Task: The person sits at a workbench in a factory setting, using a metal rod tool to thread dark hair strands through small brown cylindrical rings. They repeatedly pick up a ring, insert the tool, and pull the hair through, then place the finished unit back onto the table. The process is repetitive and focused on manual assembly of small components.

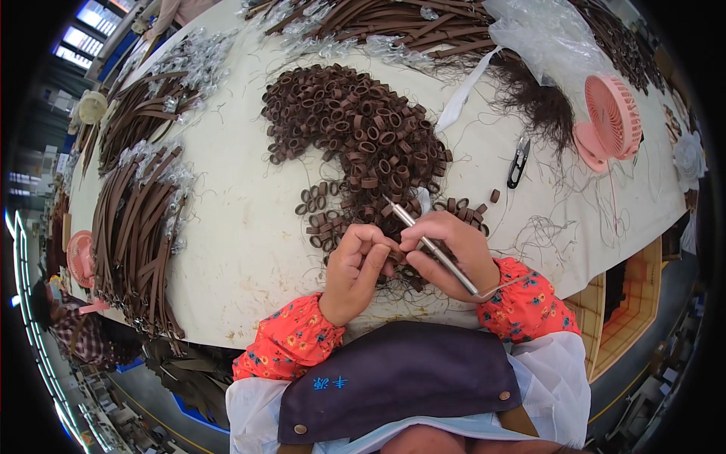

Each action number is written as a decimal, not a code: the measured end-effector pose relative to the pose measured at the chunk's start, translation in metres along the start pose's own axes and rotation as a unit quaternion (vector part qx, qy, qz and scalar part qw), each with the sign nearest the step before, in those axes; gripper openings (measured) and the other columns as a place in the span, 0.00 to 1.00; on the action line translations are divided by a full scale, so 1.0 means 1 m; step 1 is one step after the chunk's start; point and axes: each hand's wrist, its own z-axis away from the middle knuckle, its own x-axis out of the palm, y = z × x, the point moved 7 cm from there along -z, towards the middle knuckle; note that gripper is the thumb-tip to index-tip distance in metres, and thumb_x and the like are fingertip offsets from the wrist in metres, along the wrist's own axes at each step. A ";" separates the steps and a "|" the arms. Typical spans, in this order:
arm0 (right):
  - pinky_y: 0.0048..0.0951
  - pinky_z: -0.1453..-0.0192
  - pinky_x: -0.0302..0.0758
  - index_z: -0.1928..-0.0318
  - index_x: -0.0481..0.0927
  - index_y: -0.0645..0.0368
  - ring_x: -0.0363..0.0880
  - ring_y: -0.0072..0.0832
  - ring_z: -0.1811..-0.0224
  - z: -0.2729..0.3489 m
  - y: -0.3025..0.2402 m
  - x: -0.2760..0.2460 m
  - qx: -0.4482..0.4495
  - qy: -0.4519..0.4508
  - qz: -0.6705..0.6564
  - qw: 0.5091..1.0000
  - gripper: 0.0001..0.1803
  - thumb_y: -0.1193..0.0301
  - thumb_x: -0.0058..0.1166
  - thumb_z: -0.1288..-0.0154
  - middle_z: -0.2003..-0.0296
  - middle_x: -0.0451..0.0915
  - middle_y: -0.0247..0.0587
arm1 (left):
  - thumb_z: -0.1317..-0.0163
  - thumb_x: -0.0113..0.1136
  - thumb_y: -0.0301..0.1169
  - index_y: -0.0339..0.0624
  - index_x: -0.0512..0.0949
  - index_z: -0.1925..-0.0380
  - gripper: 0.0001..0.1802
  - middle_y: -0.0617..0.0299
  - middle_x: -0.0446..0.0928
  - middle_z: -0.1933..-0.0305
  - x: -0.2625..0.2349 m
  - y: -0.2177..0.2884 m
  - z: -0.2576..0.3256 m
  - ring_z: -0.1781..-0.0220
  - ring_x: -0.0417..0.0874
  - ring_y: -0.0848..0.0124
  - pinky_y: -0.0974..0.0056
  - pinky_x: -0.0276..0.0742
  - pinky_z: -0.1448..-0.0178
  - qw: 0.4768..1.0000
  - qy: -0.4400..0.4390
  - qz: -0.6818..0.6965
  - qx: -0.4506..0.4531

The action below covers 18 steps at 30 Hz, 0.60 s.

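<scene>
My left hand (352, 266) is closed, pinching a small brown strap loop (396, 256) between thumb and fingers. Against it, the fingertips of my right hand (456, 248) also meet the loop, which is mostly hidden by fingers. A slim silver pen-shaped tool (442, 257) is gripped in my right hand, its thin tip pointing up and away over the pile and a cord trailing from its back end. Beyond both hands lies a big heap of brown strap loops (363, 125), with smaller clusters of loops (321, 198) at its near left side.
Bundles of brown straps (136, 238) in clear plastic lie at the left, and more brown straps (408, 23) at the far edge. Black thread snips (519, 163) and a pink fan (609, 119) stand to the right. Loose threads (541, 234) litter the white table (234, 250).
</scene>
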 end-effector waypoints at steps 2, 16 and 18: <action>0.31 0.43 0.72 0.53 0.76 0.60 0.82 0.24 0.66 0.007 0.012 -0.004 0.123 0.041 -0.144 0.981 0.09 0.73 0.52 0.31 0.69 0.81 0.38 | 0.27 0.45 0.25 0.37 0.66 0.57 0.03 0.58 0.78 0.61 -0.001 0.006 -0.003 0.64 0.79 0.78 0.74 0.73 0.63 1.000 0.007 0.009 0.021; 0.39 0.32 0.60 0.57 0.76 0.62 0.80 0.22 0.68 0.002 0.010 -0.005 0.090 -0.058 -0.263 0.959 0.12 0.68 0.41 0.25 0.79 0.77 0.30 | 0.27 0.45 0.26 0.40 0.65 0.54 0.05 0.58 0.77 0.58 -0.001 0.002 0.000 0.61 0.81 0.74 0.73 0.74 0.62 1.000 -0.010 -0.005 0.006; 0.40 0.32 0.60 0.57 0.76 0.61 0.80 0.22 0.69 0.001 0.009 -0.005 0.085 -0.062 -0.252 0.962 0.12 0.67 0.41 0.25 0.79 0.77 0.30 | 0.27 0.45 0.25 0.40 0.65 0.54 0.05 0.58 0.77 0.58 -0.001 0.002 0.000 0.61 0.81 0.74 0.73 0.74 0.62 1.000 -0.009 -0.006 0.006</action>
